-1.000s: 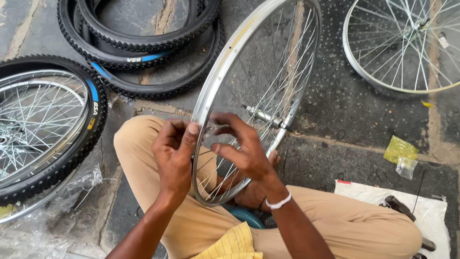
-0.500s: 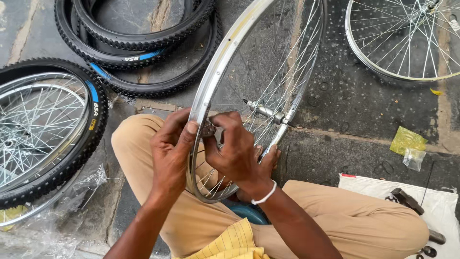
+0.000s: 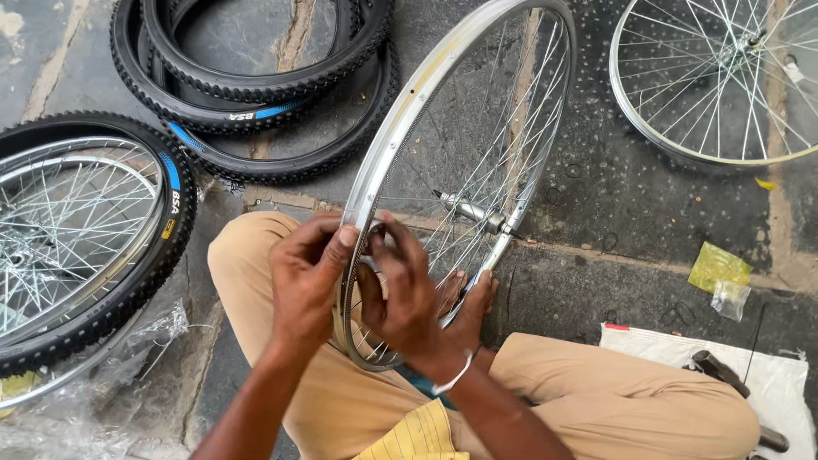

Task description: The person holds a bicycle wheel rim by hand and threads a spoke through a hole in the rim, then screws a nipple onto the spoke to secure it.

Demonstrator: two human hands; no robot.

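- The left hand [image 3: 307, 277] grips the near edge of the bare silver spoked bicycle rim [image 3: 400, 128], thumb tip pressed on the rim's outer face, fingers curled round it.
- The right hand [image 3: 407, 298] is closed in a narrow pinch just inside the same edge, fingertips against the spokes beside the left thumb; what it pinches is too small to tell.
- The rim stands upright on edge between the person's tan-trousered crossed legs [image 3: 596, 400]; its metal hub and axle [image 3: 473, 213] sit at about 2 o'clock from the hands.
- The floor is dark, worn stone slabs [image 3: 596, 170] with pale joints, damp-looking, seemingly outdoors.
- At 9 o'clock lies a spoked wheel fitted with a black knobbly tyre with a blue stripe [image 3: 77, 247]; at 11 o'clock, a stack of loose black tyres [image 3: 256, 94]; at 1 o'clock, a second bare silver wheel [image 3: 724, 77].
- At 3 o'clock lie a yellow-green plastic packet [image 3: 717, 266] and a white sheet [image 3: 724, 375] bearing dark tools.
- Compared with half a second ago, both hands sit slightly lower on the rim and closer together; the rim's tilt is unchanged.
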